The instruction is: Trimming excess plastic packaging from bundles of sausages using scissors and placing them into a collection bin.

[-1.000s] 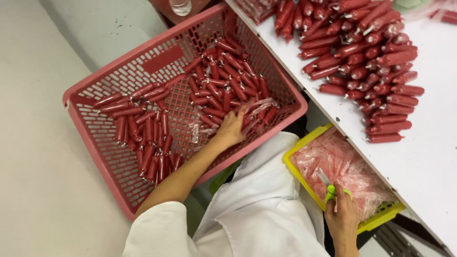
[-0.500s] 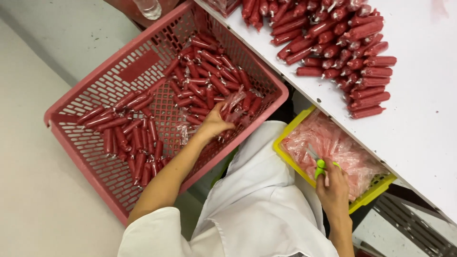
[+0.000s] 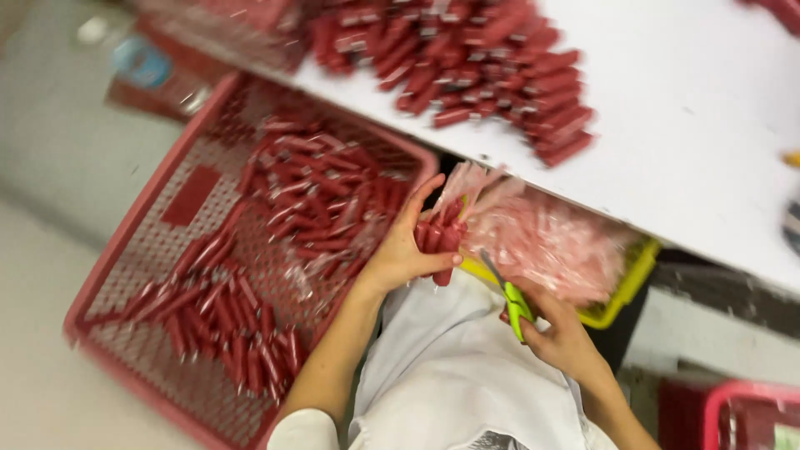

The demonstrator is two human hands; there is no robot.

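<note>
Bright even light, heavy motion blur throughout.

White counter (image 3: 708, 125) crosses the upper right on a diagonal; its surface is smooth and evenly lit, no hard shadows. Its edge runs from top centre down toward the right border. Below the edge, a dark gap. Floor (image 3: 50, 358) on the left is pale grey, plain, slightly blurred. Upper left: a light grey wall or panel (image 3: 58, 142), details too blurred to tell. Lower right, under the counter: a grey surface (image 3: 708, 333) with a dark strip above it. Lighting diffuse, apparently from overhead.
</note>
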